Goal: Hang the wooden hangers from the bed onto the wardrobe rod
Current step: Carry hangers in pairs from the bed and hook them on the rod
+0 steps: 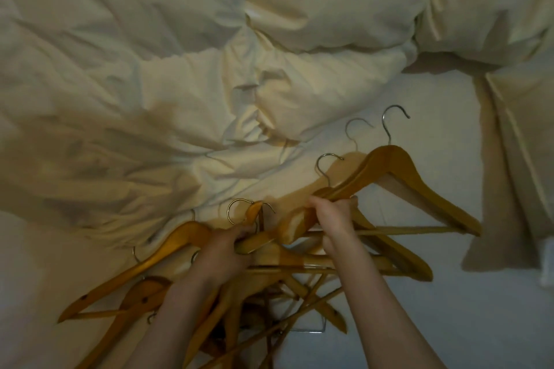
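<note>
Lying rumpled at the left, the duvet (120,99) borders a pile of wooden hangers (180,234) on the bed's sheet (449,308). The left hand (221,255) curls its fingers round a lower hanger (269,234) at its end. The right hand (332,219) grips the raised hanger (425,189) by its arm.

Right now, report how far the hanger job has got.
Done: nothing visibly; no wardrobe rod is in view. In hand: the right hand grips the arms of a few stacked hangers, and the left hand grips a hanger end beside it. Left: the tangled pile on the bed sheet, and the gripped ones, all need carrying to the rod.
</note>
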